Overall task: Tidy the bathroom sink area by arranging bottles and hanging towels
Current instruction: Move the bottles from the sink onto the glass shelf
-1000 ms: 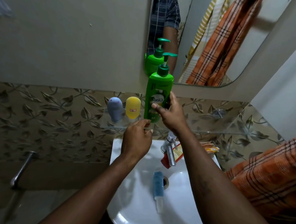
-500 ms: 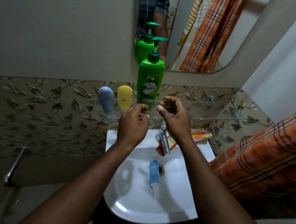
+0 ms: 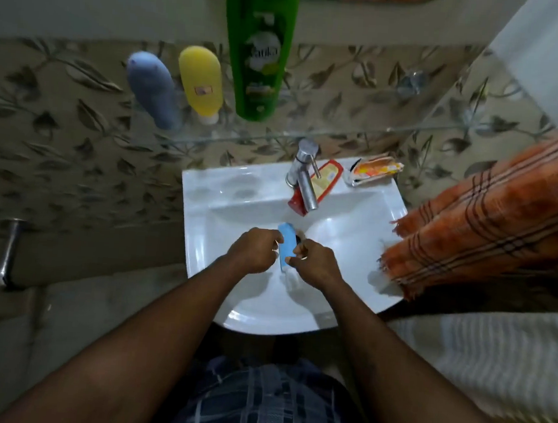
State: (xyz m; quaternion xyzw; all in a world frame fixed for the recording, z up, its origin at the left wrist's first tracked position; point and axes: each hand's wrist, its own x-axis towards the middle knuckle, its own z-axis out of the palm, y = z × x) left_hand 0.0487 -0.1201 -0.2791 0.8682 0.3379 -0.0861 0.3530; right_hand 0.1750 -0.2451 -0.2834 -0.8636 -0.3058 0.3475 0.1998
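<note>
Blue tube [image 3: 285,244] lies in white sink [image 3: 205,206] by drain; left hand [image 3: 255,249] and right hand [image 3: 317,263] grip it from either side, fingers curled. Green Vatika bottle [image 3: 258,61] stands on glass shelf [image 3: 342,130].

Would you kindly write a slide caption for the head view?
Left hand and right hand grip a blue tube in the sink, below a green bottle on the glass shelf.

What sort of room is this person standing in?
Most likely a small home bathroom: a white sink with a steel tap, toiletry bottles on a glass shelf above it, and an orange checked towel beside it.
</note>
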